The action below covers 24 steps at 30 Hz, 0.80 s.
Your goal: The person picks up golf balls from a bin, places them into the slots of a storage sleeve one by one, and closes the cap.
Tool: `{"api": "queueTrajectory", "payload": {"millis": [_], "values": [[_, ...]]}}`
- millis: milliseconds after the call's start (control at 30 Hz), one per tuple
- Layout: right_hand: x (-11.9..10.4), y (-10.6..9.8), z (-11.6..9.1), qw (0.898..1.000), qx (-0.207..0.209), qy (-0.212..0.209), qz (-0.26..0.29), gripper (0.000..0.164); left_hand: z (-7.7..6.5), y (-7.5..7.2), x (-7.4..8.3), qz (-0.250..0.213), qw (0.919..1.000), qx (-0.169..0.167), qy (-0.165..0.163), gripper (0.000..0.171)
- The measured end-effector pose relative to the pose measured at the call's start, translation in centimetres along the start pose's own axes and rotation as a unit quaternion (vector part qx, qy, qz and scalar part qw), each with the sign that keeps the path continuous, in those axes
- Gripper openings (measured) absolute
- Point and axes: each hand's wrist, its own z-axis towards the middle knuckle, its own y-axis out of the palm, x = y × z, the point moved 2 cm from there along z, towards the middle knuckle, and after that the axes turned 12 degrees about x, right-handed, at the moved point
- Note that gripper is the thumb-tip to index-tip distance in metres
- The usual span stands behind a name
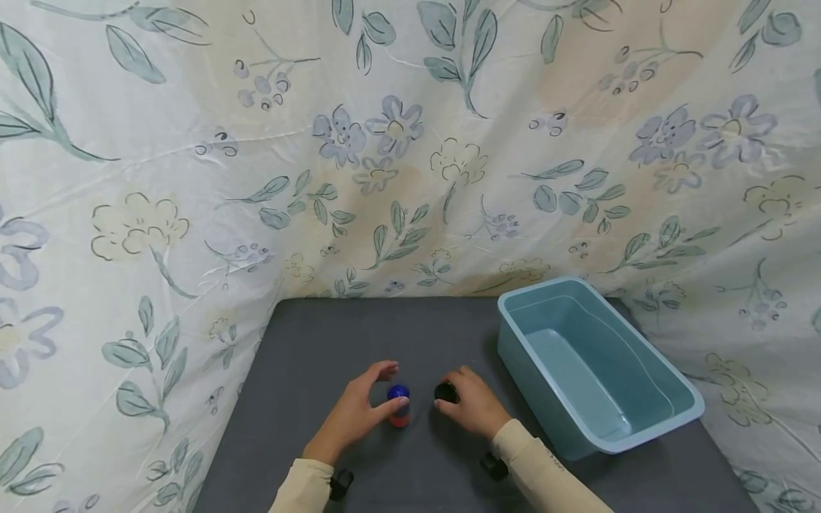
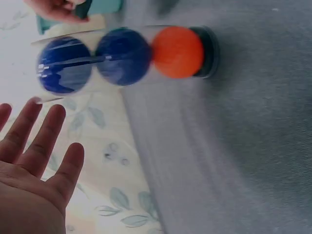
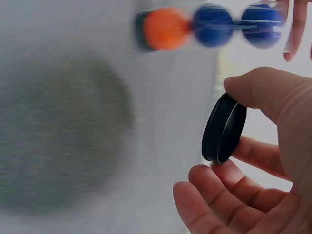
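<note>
A clear tube (image 2: 131,58) holding two blue balls (image 2: 123,56) and an orange ball (image 2: 178,51) stands upright on the dark table, orange at the bottom over a black base. Beside it is my left hand (image 1: 359,406), its fingers spread and relaxed; in the left wrist view they show apart from the tube. To the right of the tube, my right hand (image 1: 471,402) pinches a round black lid (image 3: 224,127) between thumb and fingers. The lid is tilted on edge, its hollow side facing the palm. Up at the tube's top, no lid shows.
A light blue plastic bin (image 1: 545,363) stands on the right side of the table (image 1: 321,342), close to my right forearm. Behind and at the sides hangs a floral cloth (image 1: 398,178). A small black device (image 1: 341,484) is strapped at the left wrist.
</note>
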Motion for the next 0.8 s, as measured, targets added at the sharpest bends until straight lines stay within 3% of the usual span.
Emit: {"api": "queueTrajectory", "payload": {"millis": [400,667,800], "values": [[-4.9,-2.5,0.6,0.993,0.069,-0.032,0.093,0.034,0.2,-0.3,1.4,0.01,0.998,0.031,0.054,0.048],[-7.0,-1.6,0.7,0.981,0.103,-0.083,0.14,0.031,0.1,-0.6,0.8,0.01,0.997,0.054,0.054,0.042],[-7.3,-0.6,0.7,0.978,0.114,-0.108,0.137,0.026,-0.1,-0.8,0.6,0.014,0.9956,0.067,0.064,0.038]]}}
